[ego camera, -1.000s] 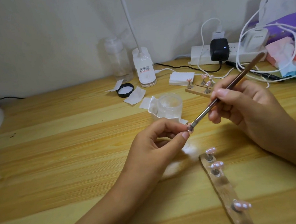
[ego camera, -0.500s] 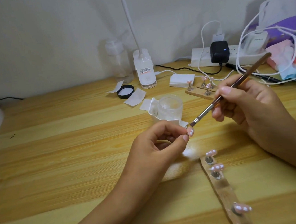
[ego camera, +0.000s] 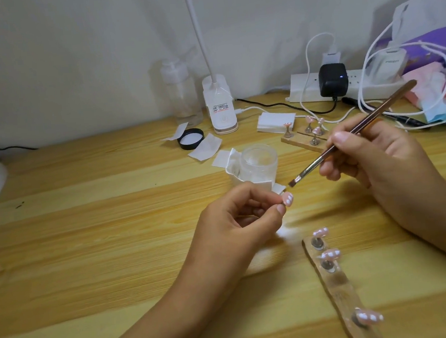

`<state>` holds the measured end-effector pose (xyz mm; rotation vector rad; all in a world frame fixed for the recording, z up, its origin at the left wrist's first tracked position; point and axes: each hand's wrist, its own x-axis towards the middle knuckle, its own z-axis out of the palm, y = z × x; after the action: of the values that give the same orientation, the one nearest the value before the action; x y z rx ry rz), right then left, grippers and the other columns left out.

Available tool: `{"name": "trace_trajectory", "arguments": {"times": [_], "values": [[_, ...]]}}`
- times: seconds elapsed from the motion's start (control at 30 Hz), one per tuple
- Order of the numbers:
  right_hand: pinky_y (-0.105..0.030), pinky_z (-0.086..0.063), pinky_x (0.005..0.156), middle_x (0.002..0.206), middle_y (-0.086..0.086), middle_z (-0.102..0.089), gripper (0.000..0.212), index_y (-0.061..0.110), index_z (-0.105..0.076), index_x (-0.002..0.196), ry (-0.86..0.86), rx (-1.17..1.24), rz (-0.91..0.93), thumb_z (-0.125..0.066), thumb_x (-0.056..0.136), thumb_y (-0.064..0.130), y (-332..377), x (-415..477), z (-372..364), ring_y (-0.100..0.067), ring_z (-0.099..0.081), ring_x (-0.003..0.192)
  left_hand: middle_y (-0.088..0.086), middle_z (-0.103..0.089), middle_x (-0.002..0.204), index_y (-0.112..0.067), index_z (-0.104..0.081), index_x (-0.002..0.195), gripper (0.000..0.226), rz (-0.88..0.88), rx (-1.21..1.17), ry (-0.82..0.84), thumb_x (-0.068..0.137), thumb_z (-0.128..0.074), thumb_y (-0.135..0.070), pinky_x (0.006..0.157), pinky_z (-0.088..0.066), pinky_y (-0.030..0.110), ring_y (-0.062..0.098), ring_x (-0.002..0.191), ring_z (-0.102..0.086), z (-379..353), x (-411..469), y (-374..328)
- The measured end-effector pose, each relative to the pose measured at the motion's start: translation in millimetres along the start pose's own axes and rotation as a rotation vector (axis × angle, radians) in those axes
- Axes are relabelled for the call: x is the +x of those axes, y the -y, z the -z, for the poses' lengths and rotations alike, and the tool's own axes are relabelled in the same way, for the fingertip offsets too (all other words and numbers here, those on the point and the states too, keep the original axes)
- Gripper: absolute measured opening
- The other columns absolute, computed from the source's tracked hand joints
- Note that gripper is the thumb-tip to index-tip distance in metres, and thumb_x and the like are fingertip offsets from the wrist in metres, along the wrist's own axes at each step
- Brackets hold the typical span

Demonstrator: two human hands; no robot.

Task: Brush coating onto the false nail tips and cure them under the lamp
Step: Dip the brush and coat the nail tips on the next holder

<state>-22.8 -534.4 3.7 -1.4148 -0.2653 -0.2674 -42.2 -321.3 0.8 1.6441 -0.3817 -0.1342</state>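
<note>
Left hand point(ego camera: 238, 222) pinches one pink false nail tip point(ego camera: 368, 191) between thumb and forefinger, held above the wooden table point(ego camera: 86, 236), centre-near. Right hand point(ego camera: 373, 159) grips the brush point(ego camera: 374, 114) like a pen, bristles pointing down-left, just beside the held tip, not touching. Clear jar point(ego camera: 258, 162) stands just beyond the left hand. Near right, a holder strip point(ego camera: 336, 280) carries three more tips. Far right, a small wooden stand point(ego camera: 298, 142) holds others. Black lid point(ego camera: 190, 138) lies far centre.
</note>
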Motion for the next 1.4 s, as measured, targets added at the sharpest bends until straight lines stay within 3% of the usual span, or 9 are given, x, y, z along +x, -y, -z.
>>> {"name": "trace_trajectory", "arguments": {"times": [0.17,0.37,0.47,0.57,0.7,0.87,1.0,1.17,1.4], "values": [[-0.023,-0.054,0.062,0.072,-0.003,-0.068,0.007,0.020,-0.064,0.089,0.140,0.018,-0.017,-0.059,0.092,0.023,2.1,-2.9,-1.0,-0.018,-0.068,0.069,-0.012,-0.067,0.071,-0.028,-0.073,0.075,0.019,0.026,0.004,-0.011,0.085,-0.073,-0.011,0.060,-0.041,0.007,-0.002,0.064,-0.056,0.6,0.4,0.2],[-0.020,-0.053,0.061,0.066,-0.004,-0.069,0.007,0.012,-0.056,0.091,-0.051,-0.008,-0.082,-0.052,0.097,0.013,4.3,1.9,-2.7,-0.014,-0.065,0.063,-0.005,-0.071,0.075,-0.021,-0.075,0.076,0.019,0.061,-0.106,-0.072,0.086,-0.071,-0.006,0.058,-0.048,0.011,0.002,0.062,-0.059,-1.6,-0.9,-4.9],[-0.020,-0.053,0.063,0.067,-0.002,-0.070,0.013,0.014,-0.057,0.092,-0.092,0.026,-0.132,-0.048,0.101,0.012,7.0,1.8,-2.6,-0.012,-0.064,0.064,-0.002,-0.074,0.081,-0.018,-0.074,0.089,0.015,0.070,-0.181,-0.107,0.087,-0.067,-0.005,0.060,-0.051,0.014,0.004,0.068,-0.063,-2.5,-0.4,-6.7],[-0.019,-0.051,0.061,0.065,-0.001,-0.069,0.016,0.014,-0.057,0.089,-0.131,0.077,-0.165,-0.047,0.101,0.012,9.3,3.8,-3.1,-0.010,-0.062,0.061,-0.006,-0.074,0.085,-0.016,-0.067,0.095,0.011,-0.097,-0.153,-0.157,0.088,-0.066,-0.006,0.073,-0.052,0.017,0.008,0.082,-0.070,-2.1,-7.9,-12.1],[-0.017,-0.050,0.061,0.063,-0.001,-0.068,0.020,0.014,-0.059,0.086,-0.179,0.105,-0.178,-0.047,0.102,0.012,8.9,7.0,-2.0,-0.009,-0.060,0.059,-0.003,-0.068,0.096,-0.020,-0.064,0.090,0.002,-0.521,0.104,0.030,0.091,-0.066,-0.020,0.078,-0.053,0.045,0.026,0.094,-0.067,-15.4,-32.3,-23.5],[-0.019,-0.052,0.061,0.065,-0.002,-0.069,0.014,0.014,-0.057,0.089,-0.137,0.065,-0.146,-0.049,0.100,0.012,7.0,6.2,-1.4,-0.011,-0.063,0.062,-0.003,-0.055,0.073,-0.023,-0.078,0.079,0.011,-0.807,0.618,0.271,0.087,-0.073,-0.030,0.076,-0.030,0.014,0.013,0.069,-0.039,-28.6,-48.0,-26.1],[-0.021,-0.052,0.062,0.066,-0.002,-0.069,0.011,0.013,-0.057,0.093,-0.106,0.016,-0.146,-0.050,0.101,0.012,6.5,5.0,-2.0,-0.015,-0.064,0.066,-0.007,-0.049,0.062,-0.022,-0.078,0.077,0.008,-0.889,0.794,0.425,0.082,-0.079,-0.028,0.065,-0.021,0.017,0.012,0.068,-0.021,-28.8,-48.0,-18.7],[-0.022,-0.053,0.064,0.067,-0.004,-0.069,0.010,0.009,-0.058,0.096,-0.083,-0.005,-0.152,-0.050,0.101,0.013,7.9,3.6,-2.3,-0.016,-0.063,0.067,-0.007,-0.052,0.059,-0.023,-0.080,0.085,0.021,-0.832,0.796,0.506,0.094,-0.063,-0.032,0.063,-0.020,0.016,0.009,0.068,-0.020,-23.7,-44.7,-17.2],[-0.021,-0.052,0.062,0.065,-0.003,-0.067,0.011,0.011,-0.058,0.094,-0.096,-0.015,-0.150,-0.049,0.100,0.013,7.6,3.6,-1.9,-0.014,-0.061,0.063,-0.004,-0.051,0.054,-0.019,-0.078,0.081,0.008,-0.754,0.790,0.536,0.085,-0.071,-0.020,0.057,-0.020,0.017,0.014,0.057,-0.025,-10.1,-36.9,-14.3]]}}
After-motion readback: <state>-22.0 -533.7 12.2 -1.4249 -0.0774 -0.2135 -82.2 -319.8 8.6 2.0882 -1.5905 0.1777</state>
